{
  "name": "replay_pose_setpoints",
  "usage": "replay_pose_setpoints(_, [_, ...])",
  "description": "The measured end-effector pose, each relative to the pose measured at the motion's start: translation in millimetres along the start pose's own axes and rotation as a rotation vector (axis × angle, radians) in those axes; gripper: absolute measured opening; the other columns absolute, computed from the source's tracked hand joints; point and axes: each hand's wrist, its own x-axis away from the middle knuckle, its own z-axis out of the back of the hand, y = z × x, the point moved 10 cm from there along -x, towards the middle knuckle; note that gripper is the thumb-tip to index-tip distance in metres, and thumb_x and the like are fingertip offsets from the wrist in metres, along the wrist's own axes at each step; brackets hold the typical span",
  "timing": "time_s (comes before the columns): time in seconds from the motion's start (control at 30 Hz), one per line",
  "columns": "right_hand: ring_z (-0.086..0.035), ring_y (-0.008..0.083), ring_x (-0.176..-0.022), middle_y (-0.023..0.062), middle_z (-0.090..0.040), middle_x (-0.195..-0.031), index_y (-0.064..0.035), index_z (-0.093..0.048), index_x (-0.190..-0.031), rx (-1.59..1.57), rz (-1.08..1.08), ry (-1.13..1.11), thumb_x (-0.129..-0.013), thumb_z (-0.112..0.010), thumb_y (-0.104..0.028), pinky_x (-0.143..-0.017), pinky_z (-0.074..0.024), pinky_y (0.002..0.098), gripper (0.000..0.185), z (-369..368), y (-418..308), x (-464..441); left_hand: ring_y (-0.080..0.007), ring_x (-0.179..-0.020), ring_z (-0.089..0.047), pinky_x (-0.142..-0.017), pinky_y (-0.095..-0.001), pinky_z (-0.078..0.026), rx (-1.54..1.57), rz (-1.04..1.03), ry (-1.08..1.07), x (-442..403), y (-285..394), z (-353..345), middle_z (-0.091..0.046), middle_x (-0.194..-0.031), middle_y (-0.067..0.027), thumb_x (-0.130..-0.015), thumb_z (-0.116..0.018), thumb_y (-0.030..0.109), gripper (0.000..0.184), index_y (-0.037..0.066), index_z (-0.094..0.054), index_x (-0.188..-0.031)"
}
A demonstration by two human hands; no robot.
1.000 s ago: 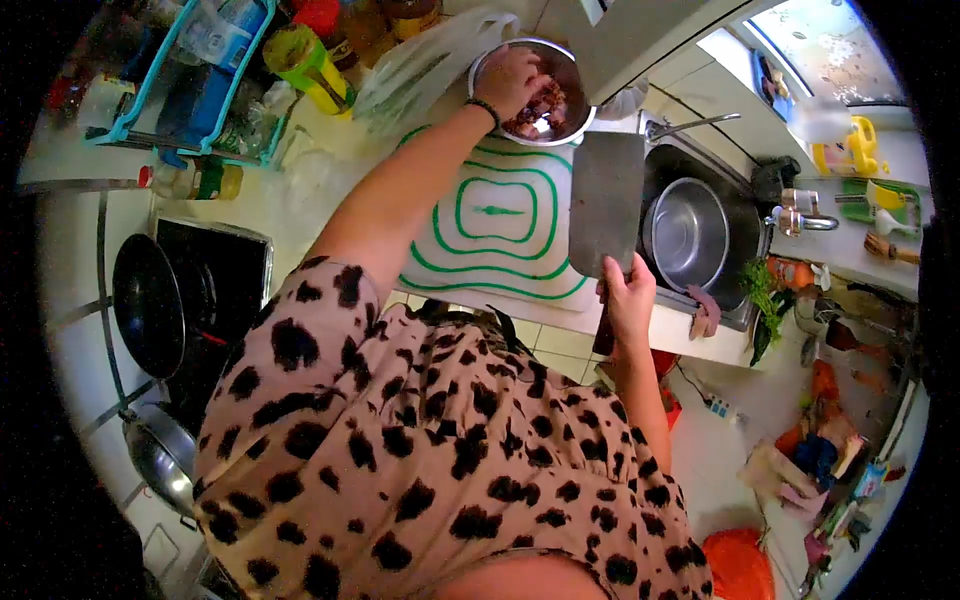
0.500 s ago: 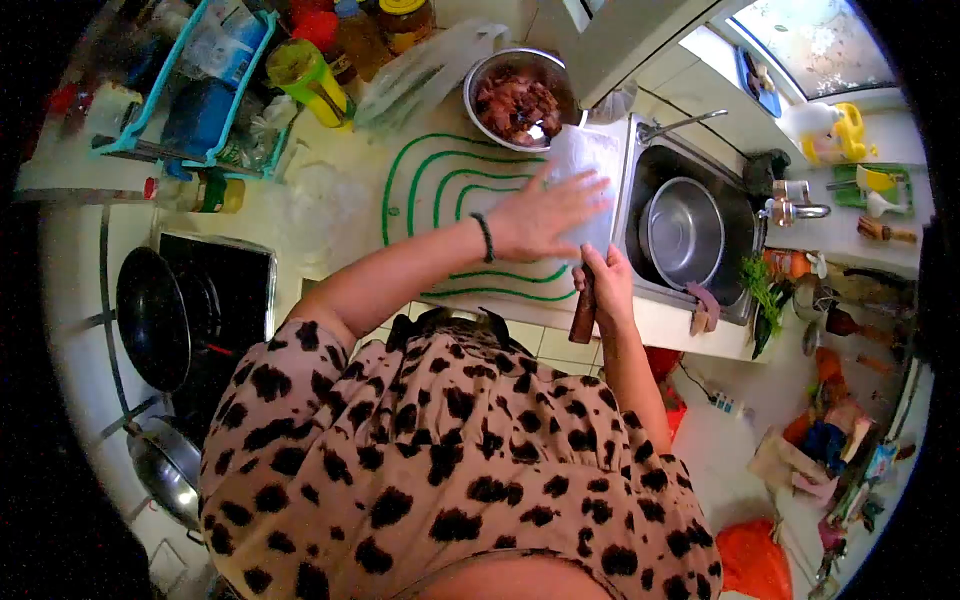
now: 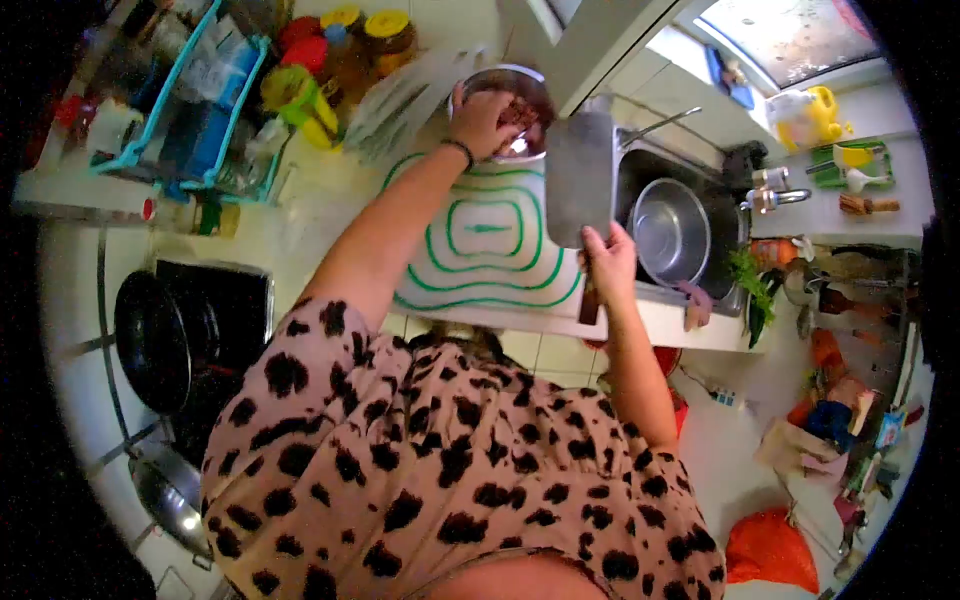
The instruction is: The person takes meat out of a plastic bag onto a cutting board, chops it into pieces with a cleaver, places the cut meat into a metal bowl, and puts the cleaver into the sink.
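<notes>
My left hand (image 3: 485, 125) is down in the metal bowl (image 3: 478, 78), its fingers curled into the pieces of dark red meat (image 3: 527, 112); the fingertips are partly hidden. In my right hand (image 3: 611, 265) is a cleaver (image 3: 580, 180), gripped where blade and handle meet. Its broad grey blade points away from me, over the right edge of the cutting board. The dark handle hangs below my fingers. The white cutting board (image 3: 485, 229) with green looped lines lies on the counter in front of me, with no meat on it.
Right of the board is a sink (image 3: 735, 290) holding a metal basin (image 3: 672, 232); leafy greens (image 3: 752, 285) and a pinkish cloth (image 3: 697, 305) lie by its edge. A plastic bag (image 3: 395, 110) and jars (image 3: 389, 38) stand behind left. A black pan (image 3: 150, 340) is at far left.
My left hand has moved from over the cleaver's blade, up and left into the bowl of meat. The cleaver remains in my right hand, its blade now uncovered.
</notes>
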Motion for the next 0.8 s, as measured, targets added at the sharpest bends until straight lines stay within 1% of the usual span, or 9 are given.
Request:
replay_pose_setpoints(0.07, [-0.053,0.0132,-0.050,0.0044,-0.054,-0.059,-0.0018,-0.056,-0.086,0.105,0.073,-0.007,-0.088,-0.064,-0.014,-0.046,-0.0427,0.0295,0.015,4.6,-15.9,14.9,-0.0271,-0.110,-0.060,-0.109,-0.0587,-0.011,0.060,-0.100,0.158,-7.4,-13.9,8.5,-0.069,-0.109,-0.0006,-0.079,-0.064,0.027,0.040,0.024,-0.060,-0.118])
replay_pose_setpoints(0.13, [-0.057,0.0245,-0.054,0.0114,-0.056,-0.062,-0.0031,-0.057,-0.088,0.395,0.267,0.058,-0.086,-0.062,-0.008,-0.053,-0.0469,0.0345,0.007,12.9,-23.3,25.6,-0.0290,-0.126,-0.047,-0.107,-0.0665,-0.010,-0.102,-0.055,-0.189,-5.7,-28.3,-23.4,-0.054,-0.131,-0.0128,-0.078,-0.060,0.019,0.054,0.027,-0.052,-0.130])
replay_pose_setpoints(0.2, [-0.058,0.0303,-0.060,0.0131,-0.058,-0.071,-0.0053,-0.058,-0.093,0.574,0.394,0.049,-0.084,-0.061,-0.006,-0.057,-0.0479,0.0376,0.010,17.6,-30.3,36.9,-0.0334,-0.136,-0.032,-0.104,-0.0721,-0.013,-0.218,-0.296,0.224,15.6,5.3,9.7,-0.036,-0.146,-0.0165,-0.076,-0.061,0.015,0.063,0.029,-0.048,-0.136])
replay_pose_setpoints(0.23, [-0.059,0.0361,-0.066,0.0148,-0.059,-0.080,-0.0075,-0.059,-0.098,0.757,0.517,0.042,-0.082,-0.060,-0.003,-0.060,-0.0490,0.0406,0.017,14.1,-37.4,48.0,-0.0376,-0.141,-0.020,-0.109,-0.0650,-0.019,-0.123,-0.242,0.082,16.3,4.8,15.9,-0.019,-0.153,-0.0166,-0.078,-0.063,0.017,0.067,0.032,-0.043,-0.140])
replay_pose_setpoints(0.33, [-0.060,0.0390,-0.074,0.0132,-0.056,-0.095,-0.0117,-0.058,-0.104,0.942,0.484,0.068,-0.079,-0.060,-0.002,-0.061,-0.0494,0.0447,0.027,18.0,-35.1,60.5,-0.0371,-0.138,-0.028,-0.113,-0.0511,-0.025,0.225,-0.291,0.165,57.5,0.0,54.7,-0.029,-0.149,-0.0178,-0.079,-0.066,0.019,0.061,0.025,-0.048,-0.136])
replay_pose_setpoints(0.4, [-0.060,0.0381,-0.074,0.0137,-0.051,-0.101,-0.0124,-0.054,-0.104,1.018,0.411,0.038,-0.078,-0.059,-0.004,-0.060,-0.0487,0.0479,0.028,24.7,-15.1,63.2,-0.0360,-0.132,-0.037,-0.110,-0.0406,-0.031,0.325,-0.050,0.206,103.8,-45.9,49.9,-0.044,-0.138,-0.0200,-0.079,-0.068,0.019,0.053,0.014,-0.053,-0.129])
replay_pose_setpoints(0.5, [-0.059,0.0386,-0.071,0.0139,-0.049,-0.097,-0.0109,-0.048,-0.096,1.127,0.340,0.140,-0.081,-0.056,-0.005,-0.057,-0.0479,0.0492,0.019,45.9,6.7,63.4,-0.0301,-0.082,-0.058,-0.074,-0.0396,-0.048,0.329,0.401,0.254,204.4,-100.3,32.4,-0.060,-0.090,-0.0138,-0.078,-0.068,0.014,0.029,0.004,-0.059,-0.104])
replay_pose_setpoints(0.63, [-0.059,0.0383,-0.072,0.0156,-0.050,-0.096,-0.0094,-0.047,-0.094,1.176,0.346,0.138,-0.083,-0.052,-0.006,-0.058,-0.0481,0.0488,0.012,72.5,27.1,61.2,-0.0304,-0.078,-0.062,-0.069,-0.0413,-0.049,0.289,0.776,0.075,292.6,-99.5,-4.3,-0.062,-0.080,-0.0130,-0.078,-0.066,0.017,0.034,0.003,-0.054,-0.107])
replay_pose_setpoints(0.8, [-0.061,0.0335,-0.076,0.0148,-0.052,-0.095,-0.0101,-0.051,-0.098,1.179,0.326,0.067,-0.084,-0.052,-0.012,-0.063,-0.0502,0.0458,0.014,94.9,25.7,69.2,-0.0335,-0.088,-0.065,-0.078,-0.0437,-0.051,0.208,0.865,-0.033,289.7,-34.0,5.3,-0.068,-0.085,-0.0159,-0.079,-0.069,0.027,0.054,0.001,-0.048,-0.120])
